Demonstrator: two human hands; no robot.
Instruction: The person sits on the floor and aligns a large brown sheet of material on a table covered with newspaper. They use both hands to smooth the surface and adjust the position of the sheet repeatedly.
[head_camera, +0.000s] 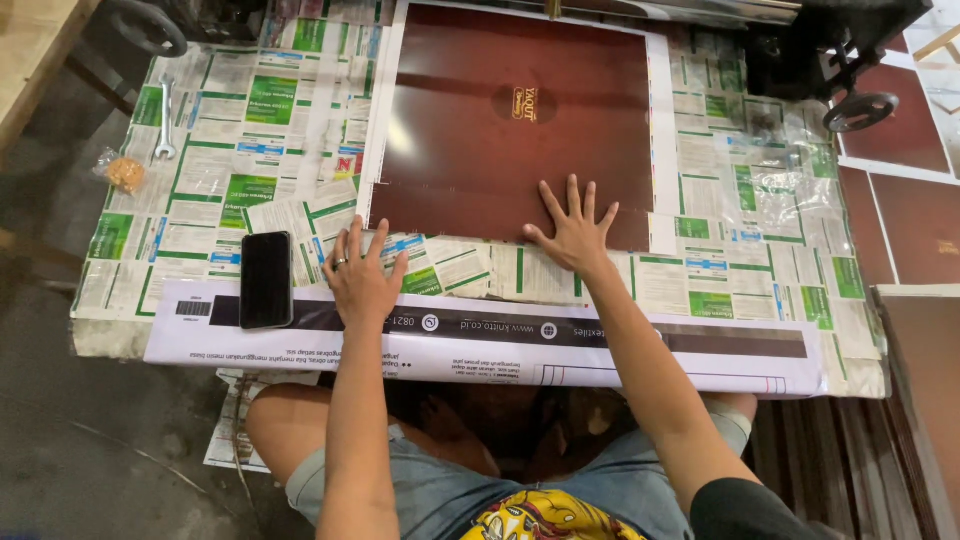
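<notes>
A large glossy dark-brown printed sheet (500, 110) with white margins lies flat on the paper-covered table (250, 150). My right hand (572, 228) presses flat on the sheet's near edge, fingers spread. Just below the sheet's near left corner, my left hand (360, 275) rests palm down on the paper covering, fingers apart, a ring on one finger. Neither hand holds anything.
A black phone (266, 279) lies left of my left hand. A wrench (164, 118) and a small bag of orange bits (124, 172) sit at the table's left edge. A black machine with a handwheel (860, 110) stands at the far right, with more brown sheets (915, 200) beside it.
</notes>
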